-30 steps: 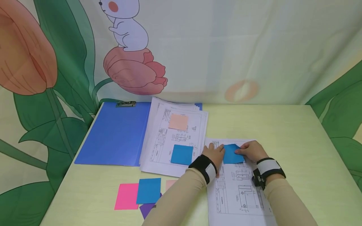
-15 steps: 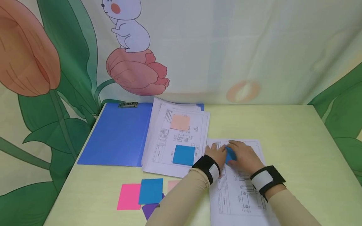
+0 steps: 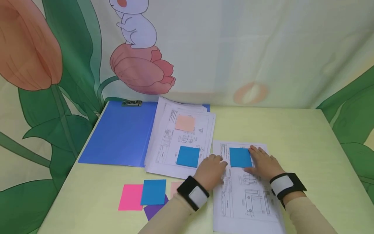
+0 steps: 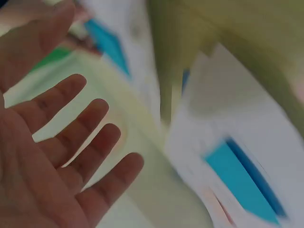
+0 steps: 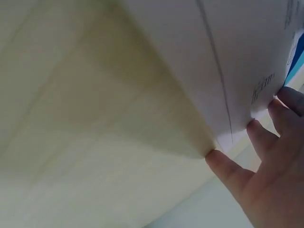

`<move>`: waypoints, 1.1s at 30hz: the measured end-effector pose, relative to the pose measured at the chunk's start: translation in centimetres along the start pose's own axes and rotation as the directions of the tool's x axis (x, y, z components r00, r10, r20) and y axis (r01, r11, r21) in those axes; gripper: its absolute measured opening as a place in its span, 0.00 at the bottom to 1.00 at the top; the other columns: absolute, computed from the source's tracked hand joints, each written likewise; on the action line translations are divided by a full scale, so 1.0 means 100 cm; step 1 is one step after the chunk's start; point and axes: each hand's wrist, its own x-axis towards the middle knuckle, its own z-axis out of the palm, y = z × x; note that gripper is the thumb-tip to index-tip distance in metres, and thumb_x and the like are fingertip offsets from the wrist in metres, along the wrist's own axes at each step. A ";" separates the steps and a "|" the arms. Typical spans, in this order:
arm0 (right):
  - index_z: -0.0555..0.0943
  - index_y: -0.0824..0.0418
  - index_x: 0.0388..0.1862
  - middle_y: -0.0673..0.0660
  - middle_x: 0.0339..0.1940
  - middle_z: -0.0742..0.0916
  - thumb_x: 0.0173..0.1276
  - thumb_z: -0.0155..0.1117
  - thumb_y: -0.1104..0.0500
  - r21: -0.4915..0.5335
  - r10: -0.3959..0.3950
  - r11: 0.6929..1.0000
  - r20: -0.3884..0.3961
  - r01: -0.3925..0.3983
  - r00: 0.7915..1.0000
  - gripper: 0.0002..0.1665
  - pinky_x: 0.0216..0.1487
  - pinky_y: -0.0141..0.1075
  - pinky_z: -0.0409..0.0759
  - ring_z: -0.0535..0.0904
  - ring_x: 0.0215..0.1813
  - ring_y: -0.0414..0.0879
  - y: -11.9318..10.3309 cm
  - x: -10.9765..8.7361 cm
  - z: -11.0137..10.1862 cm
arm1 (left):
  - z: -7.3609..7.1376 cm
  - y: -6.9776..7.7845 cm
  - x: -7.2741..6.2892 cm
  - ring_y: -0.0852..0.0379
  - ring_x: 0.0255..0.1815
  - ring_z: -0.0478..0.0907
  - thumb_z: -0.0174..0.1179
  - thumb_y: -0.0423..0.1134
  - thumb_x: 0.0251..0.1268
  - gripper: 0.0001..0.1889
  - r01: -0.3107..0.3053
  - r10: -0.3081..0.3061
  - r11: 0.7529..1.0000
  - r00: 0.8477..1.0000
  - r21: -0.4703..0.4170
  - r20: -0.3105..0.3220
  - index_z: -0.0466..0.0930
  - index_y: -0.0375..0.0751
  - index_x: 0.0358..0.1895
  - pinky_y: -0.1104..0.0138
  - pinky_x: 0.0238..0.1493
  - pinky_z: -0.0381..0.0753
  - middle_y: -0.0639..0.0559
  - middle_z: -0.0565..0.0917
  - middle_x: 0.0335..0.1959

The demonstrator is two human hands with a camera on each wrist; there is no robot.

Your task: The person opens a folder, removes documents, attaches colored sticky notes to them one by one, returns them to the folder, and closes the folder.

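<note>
A blue sticky note (image 3: 240, 157) lies flat near the top of a stack of printed technical drawings (image 3: 230, 224). At its right edge my right hand (image 3: 264, 164) rests on the drawings, fingers spread. The right wrist view shows those fingertips (image 5: 216, 159) along the paper's edge. My left hand (image 3: 210, 172) hovers by the stack's left edge, apart from the note. Its fingers (image 4: 97, 183) are spread and hold nothing in the left wrist view. Another blue note (image 3: 188, 156) and a peach note (image 3: 185, 123) are on the drawings (image 3: 163, 169) to the left.
An open blue clip folder (image 3: 117, 136) with a metal clip (image 3: 132, 103) lies at the back left, under the left drawings. Loose pink (image 3: 130, 197), blue (image 3: 153, 192), purple (image 3: 153, 211) and pale pink (image 3: 175, 187) notes lie at the front left. A printed curtain (image 3: 204, 48) hangs behind the table (image 3: 306, 146).
My right hand has let go of the blue note's corner and slid right, uncovering the note, which now lies flat. My left hand has pulled away from it, down and left.
</note>
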 end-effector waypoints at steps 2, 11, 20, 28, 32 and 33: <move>0.60 0.66 0.69 0.65 0.70 0.61 0.50 0.71 0.41 0.010 0.015 1.000 -0.013 -0.015 1.000 0.54 0.56 0.69 0.54 0.53 0.70 0.64 -0.003 0.001 -0.001 | -0.004 -0.019 -0.031 0.53 0.45 0.72 0.70 0.49 0.47 0.23 0.039 -0.043 0.994 0.998 -0.099 -0.046 0.80 0.46 0.49 0.62 0.44 0.74 0.51 0.78 0.44; 0.66 0.66 0.64 0.68 0.66 0.67 0.45 0.77 0.48 0.078 0.054 0.996 -0.076 -0.048 0.996 0.50 0.57 0.72 0.37 0.51 0.70 0.65 -0.013 -0.004 -0.014 | 0.034 -0.072 -0.098 0.53 0.36 0.66 0.78 0.56 0.27 0.37 0.199 -0.180 0.964 0.977 -0.175 0.118 0.77 0.41 0.45 0.62 0.35 0.72 0.49 0.73 0.34; 0.77 0.52 0.51 0.54 0.58 0.75 0.46 0.74 0.44 0.013 -0.467 0.854 -0.422 0.520 0.777 0.33 0.60 0.54 0.60 0.65 0.62 0.53 -0.121 -0.081 -0.010 | 0.013 -0.072 -0.113 0.59 0.21 0.69 0.64 0.39 0.56 0.11 0.296 -0.226 0.440 0.950 -0.848 0.214 0.71 0.41 0.36 0.67 0.22 0.66 0.53 0.77 0.26; 0.84 0.52 0.46 0.42 0.46 0.82 0.65 0.59 0.44 0.038 -0.564 0.748 -0.491 0.663 0.664 0.18 0.44 0.30 0.75 0.77 0.47 0.36 -0.172 -0.131 0.008 | -0.006 -0.036 -0.116 0.55 0.29 0.75 0.63 0.39 0.58 0.20 0.241 -0.330 -0.050 0.912 -0.969 0.244 0.67 0.38 0.51 0.66 0.30 0.73 0.46 0.79 0.35; 0.85 0.55 0.44 0.45 0.44 0.82 0.63 0.62 0.45 0.076 -0.518 0.734 -0.580 0.675 0.628 0.19 0.43 0.29 0.76 0.78 0.44 0.38 -0.171 -0.134 0.012 | -0.009 -0.023 -0.119 0.57 0.27 0.77 0.59 0.38 0.62 0.18 0.204 -0.338 -0.170 0.907 -0.964 0.252 0.66 0.37 0.52 0.69 0.26 0.74 0.45 0.77 0.39; 0.85 0.56 0.44 0.46 0.43 0.82 0.63 0.62 0.45 0.080 -0.511 0.729 -0.598 0.680 0.618 0.19 0.43 0.30 0.76 0.78 0.43 0.39 -0.171 -0.134 0.013 | -0.009 -0.021 -0.120 0.58 0.27 0.77 0.58 0.38 0.63 0.18 0.201 -0.320 -0.197 0.912 -0.960 0.257 0.66 0.36 0.52 0.69 0.25 0.75 0.45 0.76 0.39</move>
